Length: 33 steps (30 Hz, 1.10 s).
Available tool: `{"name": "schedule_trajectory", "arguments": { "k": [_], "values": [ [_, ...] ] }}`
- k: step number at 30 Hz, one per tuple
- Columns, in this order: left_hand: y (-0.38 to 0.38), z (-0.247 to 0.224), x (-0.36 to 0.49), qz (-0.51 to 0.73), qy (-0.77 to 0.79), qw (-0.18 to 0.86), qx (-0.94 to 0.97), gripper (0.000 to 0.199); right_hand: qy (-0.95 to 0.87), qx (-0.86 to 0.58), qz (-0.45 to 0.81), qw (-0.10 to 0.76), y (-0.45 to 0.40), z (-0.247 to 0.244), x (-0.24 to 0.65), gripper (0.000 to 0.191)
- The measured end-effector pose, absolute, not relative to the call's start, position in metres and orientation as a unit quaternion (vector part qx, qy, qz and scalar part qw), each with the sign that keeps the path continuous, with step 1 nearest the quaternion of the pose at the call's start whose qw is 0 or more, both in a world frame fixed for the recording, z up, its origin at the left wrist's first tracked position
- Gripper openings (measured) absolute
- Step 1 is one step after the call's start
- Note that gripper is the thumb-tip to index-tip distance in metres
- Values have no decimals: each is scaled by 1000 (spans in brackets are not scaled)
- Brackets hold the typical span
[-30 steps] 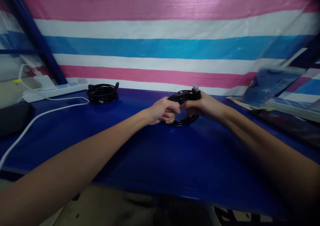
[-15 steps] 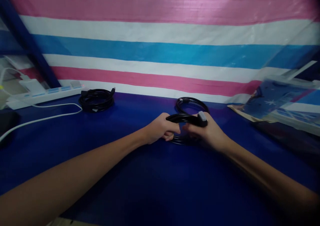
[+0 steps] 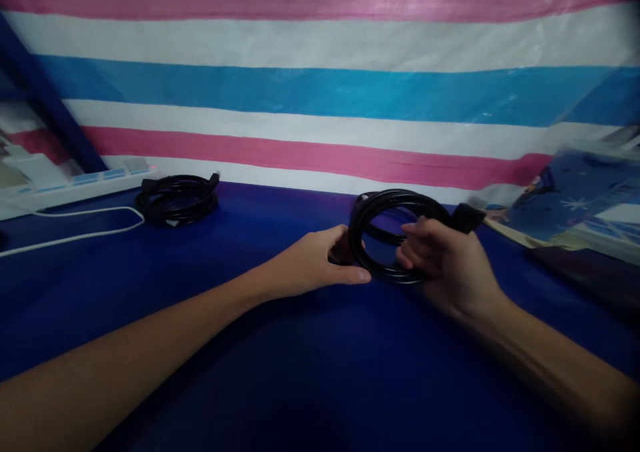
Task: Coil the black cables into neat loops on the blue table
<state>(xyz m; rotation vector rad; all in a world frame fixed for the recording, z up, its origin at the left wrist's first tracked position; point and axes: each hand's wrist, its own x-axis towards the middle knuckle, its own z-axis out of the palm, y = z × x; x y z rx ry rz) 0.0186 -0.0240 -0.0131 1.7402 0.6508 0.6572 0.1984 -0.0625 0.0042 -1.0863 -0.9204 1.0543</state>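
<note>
A black cable wound into a coil [image 3: 367, 262] is raised above the table in front of me, tilted so that its ring faces me. My right hand [image 3: 455, 265] grips the coil's right side, with the fingertips curled inside the ring. A black connector [image 3: 467, 219] with a pale, blurred end sticks out above that hand. At the coil's left edge my left hand [image 3: 325, 259] forms a C, thumb apart from the fingers, which reach behind the loops. Directly behind the held coil is another black coiled cable [image 3: 365, 197], partly hidden.
Another coiled black cable [image 3: 177, 199] lies on the blue table [image 3: 280, 365] at left. Behind it are a white power strip [image 3: 95, 184] and a white cord [image 3: 100, 210]. A blue printed package [image 3: 565, 189] and a dark flat item [image 3: 585, 275] lie at right. A striped sheet [image 3: 320, 92] hangs behind.
The coil has tilted up to face me and moved slightly right with my right hand. My left hand has loosened from its closed grip, thumb and fingers now apart. The view has shifted a little.
</note>
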Motion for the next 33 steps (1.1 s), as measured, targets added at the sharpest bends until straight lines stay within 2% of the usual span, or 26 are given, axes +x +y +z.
{"name": "schedule_trajectory", "arguments": {
  "k": [5, 12, 20, 22, 24, 27, 30, 33],
  "values": [
    [-37, -10, 19, 236, 275, 580, 730, 41, -397, -491, 482, 608, -75, 13, 200, 37],
    [-46, -3, 23, 268, 319, 592, 690, 21, -403, -497, 478, 602, -80, 12, 198, 40],
    [-47, 1, 23, 203, 356, 595, 692, 29, -385, -525, 490, 579, -78, 11, 202, 47],
    [-46, 0, 24, 244, 370, 568, 693, 33, -417, -535, 455, 577, -77, 9, 204, 41],
    [-47, 1, 26, 315, 354, 542, 694, 29, -480, -547, 419, 544, -75, 6, 207, 35],
    [-54, 13, 30, 356, 282, 601, 658, 17, -586, -518, 411, 468, -76, 8, 209, 30],
    [-62, 31, 32, 226, 224, 688, 652, 37, -680, -454, 379, 434, -81, 17, 208, 28],
    [-62, 42, 33, 133, 219, 684, 683, 55, -751, -421, 309, 404, -86, 27, 206, 23]
  ]
}}
